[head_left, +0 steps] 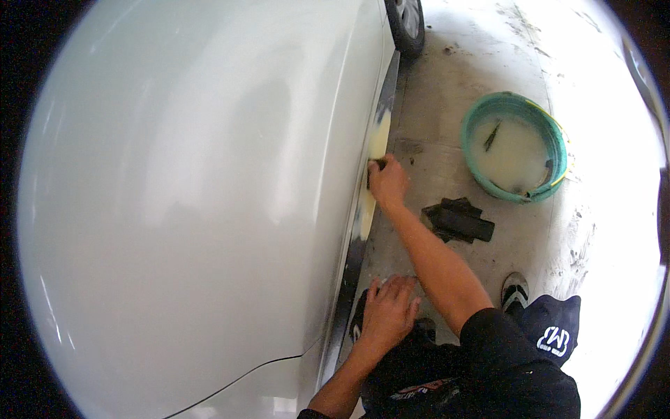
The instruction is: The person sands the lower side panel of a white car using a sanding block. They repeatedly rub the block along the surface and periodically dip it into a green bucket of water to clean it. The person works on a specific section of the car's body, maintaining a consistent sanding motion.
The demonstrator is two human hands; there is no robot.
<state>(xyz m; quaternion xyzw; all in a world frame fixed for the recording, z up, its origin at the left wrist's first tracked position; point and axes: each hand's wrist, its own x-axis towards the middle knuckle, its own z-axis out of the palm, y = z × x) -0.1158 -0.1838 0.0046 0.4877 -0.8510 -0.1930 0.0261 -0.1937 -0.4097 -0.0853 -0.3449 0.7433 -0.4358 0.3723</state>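
Note:
My right hand (389,181) is closed around a dark piece of sandpaper (372,167), mostly covered by my fingers. It is pressed against the lower side sill of a pale silver car (209,195). Patches of yellowish filler (380,140) show on the sill above and below this hand. My left hand (389,311), nearer to me, holds nothing; its fingers stretch forward, slightly apart, over my dark clothing beside the sill. Right of my right forearm, several dark, flat sheets (460,220) lie overlapping on the floor.
A green tub (480,183) of cloudy water stands on the stained pale floor (436,119) to the right, with a dark strip in the water. Ahead is a car wheel (407,28). My shoe (515,290) rests on the floor at lower right.

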